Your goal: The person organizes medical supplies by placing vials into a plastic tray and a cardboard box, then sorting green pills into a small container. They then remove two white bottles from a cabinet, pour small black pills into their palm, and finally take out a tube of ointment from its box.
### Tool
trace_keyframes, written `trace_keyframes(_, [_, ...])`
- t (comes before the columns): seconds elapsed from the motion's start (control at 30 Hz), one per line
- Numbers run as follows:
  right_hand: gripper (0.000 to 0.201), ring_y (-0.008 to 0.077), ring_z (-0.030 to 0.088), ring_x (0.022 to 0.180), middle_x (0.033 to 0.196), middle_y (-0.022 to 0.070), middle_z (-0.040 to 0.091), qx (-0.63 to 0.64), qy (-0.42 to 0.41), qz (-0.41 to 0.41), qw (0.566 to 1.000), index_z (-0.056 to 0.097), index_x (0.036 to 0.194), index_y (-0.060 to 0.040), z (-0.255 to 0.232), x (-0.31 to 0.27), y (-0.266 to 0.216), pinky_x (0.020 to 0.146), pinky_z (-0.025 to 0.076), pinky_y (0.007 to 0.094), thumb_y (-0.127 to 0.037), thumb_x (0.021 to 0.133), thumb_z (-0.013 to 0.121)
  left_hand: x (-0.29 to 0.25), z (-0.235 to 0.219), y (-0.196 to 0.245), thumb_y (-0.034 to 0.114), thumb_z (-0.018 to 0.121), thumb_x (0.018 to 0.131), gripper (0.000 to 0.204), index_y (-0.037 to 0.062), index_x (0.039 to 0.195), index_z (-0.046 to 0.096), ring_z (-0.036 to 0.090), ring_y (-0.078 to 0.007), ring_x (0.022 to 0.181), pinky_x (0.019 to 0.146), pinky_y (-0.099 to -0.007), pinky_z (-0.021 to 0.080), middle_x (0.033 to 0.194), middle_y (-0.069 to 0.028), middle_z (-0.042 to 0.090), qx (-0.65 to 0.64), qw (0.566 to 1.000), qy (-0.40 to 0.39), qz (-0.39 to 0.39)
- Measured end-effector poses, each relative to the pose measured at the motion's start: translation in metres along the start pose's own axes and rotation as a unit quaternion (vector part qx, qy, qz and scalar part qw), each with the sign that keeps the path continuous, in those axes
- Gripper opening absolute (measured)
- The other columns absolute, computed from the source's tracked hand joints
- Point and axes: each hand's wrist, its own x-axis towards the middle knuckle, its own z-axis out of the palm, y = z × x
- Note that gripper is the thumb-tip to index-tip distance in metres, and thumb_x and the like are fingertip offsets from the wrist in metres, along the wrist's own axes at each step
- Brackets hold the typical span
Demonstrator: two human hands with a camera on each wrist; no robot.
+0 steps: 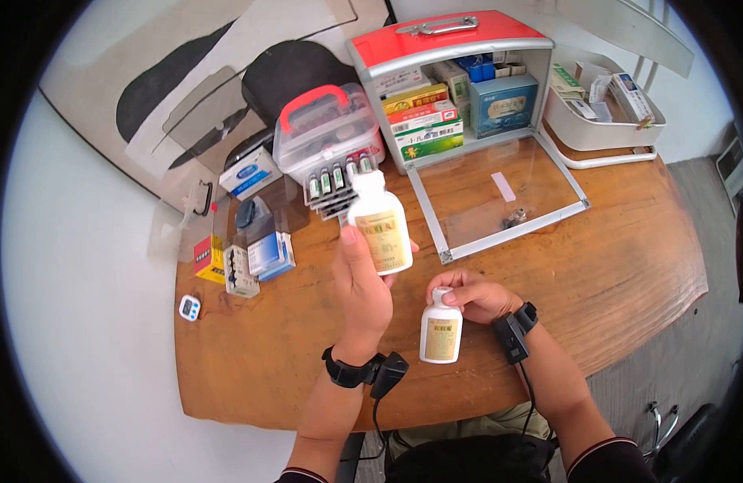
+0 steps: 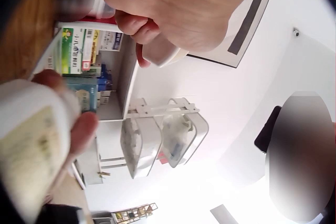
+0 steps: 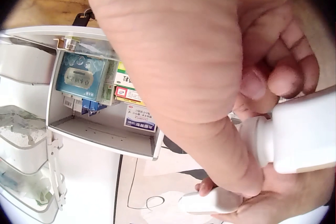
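In the head view, my left hand (image 1: 363, 302) grips a white plastic medicine bottle (image 1: 381, 233) with a pale yellow label, raised over the table with its cap upward and leaning slightly left. Lower and to the right, my right hand (image 1: 482, 296) pinches a second white medicine bottle (image 1: 441, 336) by its cap and neck. It hangs nearly upright, its similar label facing me. The left wrist view shows the base of the first bottle (image 2: 160, 53) below my left palm. In the right wrist view, the second bottle (image 3: 307, 132) extends rightward from my thumb and fingers.
Behind stands a red-topped medicine cabinet (image 1: 458, 30), its clear door (image 1: 508, 197) lowered onto the wooden table (image 1: 629, 249). Left of it is a clear box with a red handle (image 1: 311, 101). Medicine boxes (image 1: 266, 256) and a small timer (image 1: 189, 307) lie left; a white basket (image 1: 605, 133) stands right.
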Motion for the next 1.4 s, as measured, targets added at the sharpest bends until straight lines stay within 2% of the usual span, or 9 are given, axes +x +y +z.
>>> trace_keyframes(0.2, [0.031, 0.0109, 0.066, 0.087, 0.095, 0.0027, 0.071, -0.005, 0.028, -0.013, 1.000, 0.068, 0.106, -0.0030, -0.003, 0.000, 0.004, 0.081, 0.051, 0.0263, -0.029, 0.092, 0.074, -0.034, -0.034, -0.044, 0.054, 0.020, 0.110, 0.066, 0.0035, 0.110, 0.062, 0.042, -0.0064, 0.048, 0.044, -0.0226, 0.032, 0.081, -0.0116, 0.071, -0.013, 0.996, 0.008, -0.084])
trace_keyframes(0.43, [0.037, 0.0110, 0.064, 0.082, 0.090, 0.0024, 0.069, 0.006, 0.108, -0.047, 0.993, 0.068, 0.104, -0.0038, 0.004, 0.003, 0.004, 0.077, 0.052, 0.0266, -0.040, 0.096, 0.070, -0.060, -0.055, -0.082, 0.056, 0.019, 0.110, 0.066, 0.0037, 0.125, 0.057, 0.053, -0.0113, 0.058, 0.050, -0.0245, 0.042, 0.097, -0.0167, 0.072, -0.092, 0.984, -0.003, -0.153])
trace_keyframes(0.6, [0.051, 0.0114, 0.063, 0.084, 0.094, 0.0036, 0.067, 0.017, 0.128, -0.069, 0.989, 0.062, 0.112, -0.0036, -0.002, 0.005, 0.013, 0.078, 0.054, 0.0278, -0.052, 0.105, 0.048, -0.062, -0.055, -0.086, 0.057, 0.018, 0.109, 0.068, 0.0031, 0.131, 0.055, 0.060, -0.0129, 0.066, 0.054, -0.0259, 0.048, 0.103, -0.0174, 0.072, -0.121, 0.977, -0.015, -0.175])
trace_keyframes(0.7, [0.053, 0.0128, 0.064, 0.089, 0.098, 0.0042, 0.066, 0.018, 0.158, -0.088, 0.983, 0.061, 0.115, -0.0035, 0.001, 0.007, 0.017, 0.082, 0.054, 0.0289, -0.054, 0.104, 0.050, -0.064, -0.055, -0.080, 0.056, 0.024, 0.109, 0.064, 0.0031, 0.132, 0.053, 0.063, -0.0140, 0.070, 0.057, -0.0272, 0.051, 0.106, -0.0168, 0.071, -0.148, 0.969, -0.037, -0.192])
trace_keyframes(0.77, [0.054, 0.0132, 0.063, 0.090, 0.099, 0.0039, 0.066, 0.016, 0.182, -0.090, 0.979, 0.061, 0.116, -0.0035, 0.006, 0.008, 0.020, 0.083, 0.053, 0.0293, -0.055, 0.103, 0.051, -0.066, -0.052, -0.076, 0.051, 0.042, 0.108, 0.057, 0.0024, 0.137, 0.047, 0.063, -0.0120, 0.077, 0.060, -0.0253, 0.051, 0.110, -0.0105, 0.067, -0.135, 0.962, -0.074, -0.227])
trace_keyframes(0.8, [0.055, 0.0137, 0.063, 0.092, 0.101, 0.0035, 0.066, 0.018, 0.207, -0.099, 0.973, 0.061, 0.118, -0.0035, 0.008, 0.007, 0.020, 0.085, 0.053, 0.0297, -0.056, 0.102, 0.052, -0.067, -0.051, -0.080, 0.040, 0.062, 0.102, 0.057, 0.0031, 0.142, 0.043, 0.065, -0.0123, 0.094, 0.072, -0.0274, 0.055, 0.118, -0.0073, 0.063, -0.191, 0.948, -0.074, -0.245])
trace_keyframes(0.93, [0.056, 0.0112, 0.063, 0.093, 0.099, 0.0012, 0.065, -0.022, 0.197, -0.133, 0.971, 0.063, 0.122, -0.0022, 0.009, 0.006, 0.017, 0.086, 0.054, 0.0290, -0.051, 0.094, 0.067, -0.067, -0.047, -0.072, 0.018, 0.081, 0.089, 0.070, 0.0029, 0.144, 0.041, 0.058, -0.0146, 0.118, 0.097, -0.0340, 0.052, 0.127, -0.0054, 0.059, -0.206, 0.939, -0.115, -0.252])
trace_keyframes(1.2, [0.063, 0.0143, 0.066, 0.101, 0.116, 0.0089, 0.066, -0.062, 0.179, -0.137, 0.972, 0.059, 0.129, -0.0014, 0.012, 0.012, 0.019, 0.087, 0.056, 0.0309, -0.055, 0.095, 0.063, -0.070, -0.049, -0.076, 0.015, 0.086, 0.084, 0.065, 0.0044, 0.136, 0.048, 0.063, -0.0138, 0.109, 0.092, -0.0320, 0.055, 0.120, -0.0057, 0.064, -0.217, 0.937, -0.095, -0.256])
trace_keyframes(1.4, [0.068, 0.0179, 0.066, 0.103, 0.117, 0.0121, 0.066, -0.101, 0.259, -0.133, 0.951, 0.057, 0.130, 0.0014, 0.029, 0.020, 0.018, 0.090, 0.056, 0.0326, -0.059, 0.101, 0.051, -0.067, -0.052, -0.074, 0.012, 0.083, 0.086, 0.054, 0.0042, 0.130, 0.051, 0.065, -0.0133, 0.105, 0.091, -0.0313, 0.055, 0.115, -0.0065, 0.067, -0.219, 0.943, -0.067, -0.242])
